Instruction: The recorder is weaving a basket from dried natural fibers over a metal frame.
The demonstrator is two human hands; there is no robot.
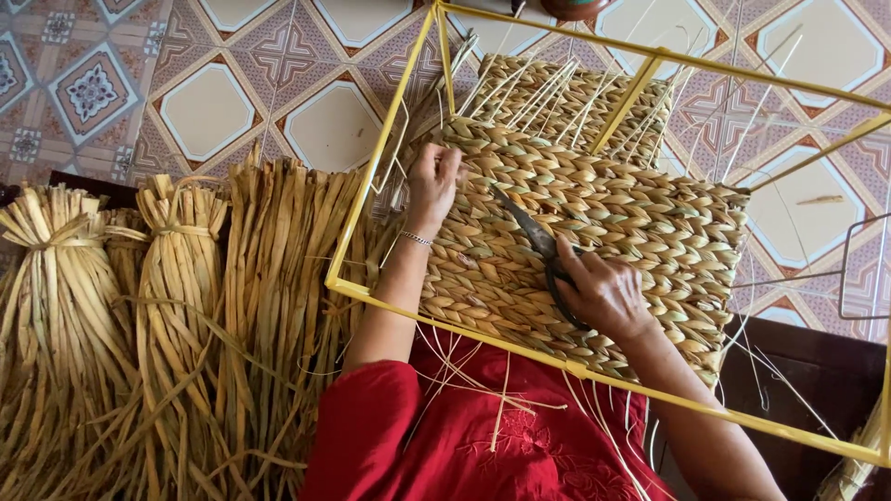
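Bundles of dried straw (176,315) stand along the left, just beside the yellow metal frame (371,176). Within the frame, the left hand (433,186) pinches the upper left edge of the woven panel (631,213), fingers closed on the braid. Further right, the right hand (603,292) grips dark scissors (534,237), whose blades lie flat on the panel's middle, pointing toward the left hand.

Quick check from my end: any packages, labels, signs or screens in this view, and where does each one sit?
None in view.
Only unmarked things show: a woven panel on a yellow frame, scissors in the right hand, the left hand at the panel's edge, and dried fibre bundles on the left over a tiled floor.
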